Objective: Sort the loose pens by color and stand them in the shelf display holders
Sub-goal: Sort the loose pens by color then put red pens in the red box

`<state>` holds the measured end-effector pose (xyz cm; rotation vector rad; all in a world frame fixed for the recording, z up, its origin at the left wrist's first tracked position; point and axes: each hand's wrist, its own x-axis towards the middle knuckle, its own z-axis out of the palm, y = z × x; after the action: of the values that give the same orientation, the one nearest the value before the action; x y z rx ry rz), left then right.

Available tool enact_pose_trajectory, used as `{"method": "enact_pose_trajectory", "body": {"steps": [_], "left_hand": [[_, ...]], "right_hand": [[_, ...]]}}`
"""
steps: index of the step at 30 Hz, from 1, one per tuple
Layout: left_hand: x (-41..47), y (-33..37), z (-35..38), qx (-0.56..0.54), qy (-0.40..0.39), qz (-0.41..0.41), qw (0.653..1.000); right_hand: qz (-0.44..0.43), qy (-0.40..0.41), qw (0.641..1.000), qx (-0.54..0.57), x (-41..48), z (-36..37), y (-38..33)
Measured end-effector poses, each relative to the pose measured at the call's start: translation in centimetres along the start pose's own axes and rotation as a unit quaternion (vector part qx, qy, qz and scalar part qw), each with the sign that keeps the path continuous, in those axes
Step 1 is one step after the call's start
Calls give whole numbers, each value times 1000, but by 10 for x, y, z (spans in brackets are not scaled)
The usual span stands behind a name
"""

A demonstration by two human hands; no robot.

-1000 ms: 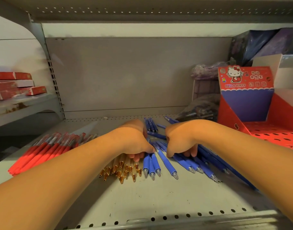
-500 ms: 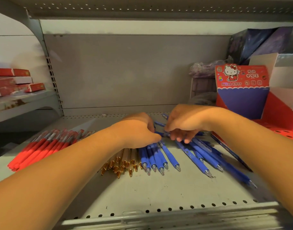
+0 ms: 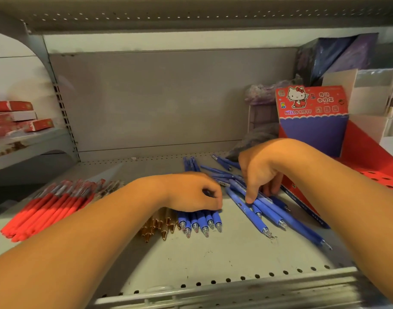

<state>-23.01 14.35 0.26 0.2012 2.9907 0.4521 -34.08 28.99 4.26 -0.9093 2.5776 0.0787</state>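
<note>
Blue pens [image 3: 246, 210] are lying scattered just beside the Hello Kitty display box [image 3: 311, 128]; the left hand [image 3: 191, 192] is curling round a gathered bundle [image 3: 200, 220] (tips level), the right hand [image 3: 255, 175] is fingering strays, its hold unclear. Sweeping them parallel first is looking wise.

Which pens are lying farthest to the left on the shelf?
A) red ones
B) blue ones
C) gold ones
A: the red pens lie at the left end of the shelf; the gold pens and blue pens sit further right.
</note>
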Motion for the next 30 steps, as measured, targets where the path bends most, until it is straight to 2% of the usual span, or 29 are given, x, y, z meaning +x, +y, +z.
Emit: {"method": "enact_pose_trajectory", "body": {"steps": [6, 9, 12, 15, 18, 20, 23, 26, 28, 30], "left_hand": [[-6, -7, -5, -10, 17, -1, 1000], [-4, -6, -9, -8, 81, -42, 996], [0, -6, -9, -117, 153, -105, 976], [4, -4, -4, -284, 195, -129, 930], [2, -2, -9, -452, 261, -143, 841], [-2, -3, -17, -509, 296, -156, 793], [-11, -9, -28, -532, 316, -163, 769], [-16, -14, -33, -512, 333, -175, 772], [-15, -16, -31, -466, 326, -187, 801], [-12, -18, -26, -374, 304, -215, 850]], "right_hand": [[-36, 33, 998, 36, 8, 4, -6], [-59, 39, 995, 68, 8, 5, -11], [-89, 57, 988, 113, 7, 2, -15], [-132, 92, 973, 167, 6, 1, -19], [-178, 114, 954, 211, 5, 0, -23], [-206, 127, 932, 268, 4, -1, -24], [-217, 124, 880, 404, 7, -3, -21], [-212, 150, 861, 438, 11, -3, -20], [-206, 180, 867, 416, 14, -3, -19], [-190, 201, 882, 381, 19, 0, -19]]}}
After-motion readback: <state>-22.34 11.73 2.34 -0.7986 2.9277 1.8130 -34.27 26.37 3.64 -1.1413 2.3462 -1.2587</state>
